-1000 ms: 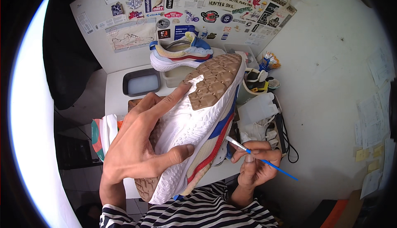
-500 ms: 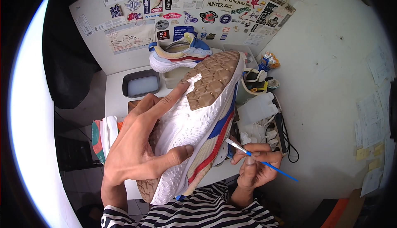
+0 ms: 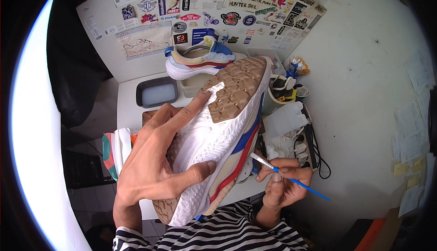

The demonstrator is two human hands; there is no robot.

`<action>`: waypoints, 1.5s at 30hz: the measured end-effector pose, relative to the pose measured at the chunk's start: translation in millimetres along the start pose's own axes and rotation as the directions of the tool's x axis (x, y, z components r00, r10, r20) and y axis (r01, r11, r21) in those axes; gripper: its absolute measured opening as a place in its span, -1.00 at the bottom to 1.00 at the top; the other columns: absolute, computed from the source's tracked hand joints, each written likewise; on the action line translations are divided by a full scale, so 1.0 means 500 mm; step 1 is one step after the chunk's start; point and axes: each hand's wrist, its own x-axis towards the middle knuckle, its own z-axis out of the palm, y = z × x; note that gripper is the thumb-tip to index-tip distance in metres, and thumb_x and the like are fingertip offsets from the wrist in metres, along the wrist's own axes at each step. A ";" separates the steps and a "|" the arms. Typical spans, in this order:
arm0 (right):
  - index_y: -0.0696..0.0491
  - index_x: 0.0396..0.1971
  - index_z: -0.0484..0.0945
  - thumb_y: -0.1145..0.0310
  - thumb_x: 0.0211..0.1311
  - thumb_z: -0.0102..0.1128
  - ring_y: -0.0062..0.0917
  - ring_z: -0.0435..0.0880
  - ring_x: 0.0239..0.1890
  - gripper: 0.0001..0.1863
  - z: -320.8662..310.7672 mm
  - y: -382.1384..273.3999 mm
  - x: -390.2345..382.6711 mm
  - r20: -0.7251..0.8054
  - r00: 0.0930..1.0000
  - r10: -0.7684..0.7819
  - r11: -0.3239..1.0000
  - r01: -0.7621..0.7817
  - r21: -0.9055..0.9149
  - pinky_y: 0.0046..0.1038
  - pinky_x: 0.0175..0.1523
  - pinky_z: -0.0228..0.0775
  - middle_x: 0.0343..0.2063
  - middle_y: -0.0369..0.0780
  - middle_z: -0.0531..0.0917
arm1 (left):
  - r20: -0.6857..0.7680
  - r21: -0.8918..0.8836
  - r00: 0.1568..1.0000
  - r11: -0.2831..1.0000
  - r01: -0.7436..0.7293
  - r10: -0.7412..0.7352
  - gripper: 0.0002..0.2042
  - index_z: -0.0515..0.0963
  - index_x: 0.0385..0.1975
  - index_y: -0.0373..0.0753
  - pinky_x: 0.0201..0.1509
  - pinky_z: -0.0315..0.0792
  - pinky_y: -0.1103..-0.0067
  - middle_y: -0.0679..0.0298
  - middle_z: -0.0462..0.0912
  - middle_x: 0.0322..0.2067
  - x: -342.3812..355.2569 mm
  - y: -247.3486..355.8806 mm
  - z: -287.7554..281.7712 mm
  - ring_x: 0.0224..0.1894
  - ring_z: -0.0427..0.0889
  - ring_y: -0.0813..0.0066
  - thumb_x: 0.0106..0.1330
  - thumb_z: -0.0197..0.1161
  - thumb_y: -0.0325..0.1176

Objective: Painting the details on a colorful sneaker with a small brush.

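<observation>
My left hand [image 3: 157, 160] grips a sneaker [image 3: 230, 133] from its sole side, the index finger reaching up to the edge of the brown tread and the thumb on the white midsole. The sneaker is tilted, its sole facing me: brown rubber at both ends, white in the middle, with blue, red and cream mesh on the upper. Between the fingers of my right hand [image 3: 284, 183] is a thin blue paintbrush [image 3: 296, 181], its pale flat bristles pointing toward the sneaker's side without touching it. A matching sneaker [image 3: 200, 59] stands behind on the table.
A dark grey tray [image 3: 156, 92] of cloudy liquid sits at the back left. Brushes [image 3: 298, 65] and a tool-filled container [image 3: 277, 100] stand at the right, near a black cable [image 3: 324, 160]. Behind rises a sticker-covered board [image 3: 182, 28]. A tissue pack [image 3: 117, 148] lies at the left.
Almost nothing differs. The whole view has shifted by a few pixels; both hands, the sneaker and the brush keep their places relative to each other.
</observation>
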 end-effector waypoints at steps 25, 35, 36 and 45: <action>0.19 -0.20 0.26 0.52 0.31 -0.02 -0.53 0.48 -0.70 -0.85 -0.004 0.020 0.009 -0.108 0.988 0.107 0.984 -0.090 0.152 -0.19 -0.27 0.71 -0.42 -0.02 0.51 | -0.043 0.036 0.998 0.998 0.048 -0.047 0.00 0.35 0.35 -0.30 -0.15 0.42 0.32 -0.05 0.50 -0.29 -0.018 -0.038 0.012 -0.29 0.52 0.11 -0.32 0.35 -0.09; 0.23 -0.08 0.41 0.65 0.40 -0.02 -0.56 0.59 -0.50 -0.85 -0.041 0.217 -0.066 0.018 0.893 0.450 0.879 -0.446 0.170 -0.14 0.05 0.63 -0.31 -0.04 0.65 | -0.379 -0.424 0.875 0.897 0.127 -0.303 0.05 -0.02 0.49 -0.32 0.00 0.55 0.47 -0.07 0.52 0.07 -0.113 -0.163 0.116 -0.05 0.63 0.22 -0.14 0.30 -0.30; 0.24 -0.08 0.42 0.64 0.42 -0.03 -0.57 0.61 -0.48 -0.86 -0.036 0.232 -0.076 0.016 0.871 0.492 0.855 -0.486 0.178 -0.19 0.05 0.63 -0.33 -0.06 0.66 | -0.408 -0.421 0.859 0.898 0.123 -0.309 0.05 -0.01 0.49 -0.31 -0.02 0.55 0.50 -0.04 0.53 0.06 -0.116 -0.162 0.118 -0.08 0.63 0.27 -0.14 0.32 -0.33; 0.18 -0.16 0.42 0.57 0.40 0.09 -0.64 0.62 -0.43 -0.91 -0.005 0.339 -0.141 0.030 0.928 0.370 0.908 -0.355 -0.221 -0.60 -0.32 0.49 -0.33 -0.15 0.66 | -0.538 -0.349 0.767 0.921 0.175 -0.350 0.07 0.06 0.47 -0.31 -0.06 0.54 0.50 0.06 0.51 -0.04 -0.149 -0.189 0.146 -0.12 0.58 0.34 -0.21 0.38 -0.30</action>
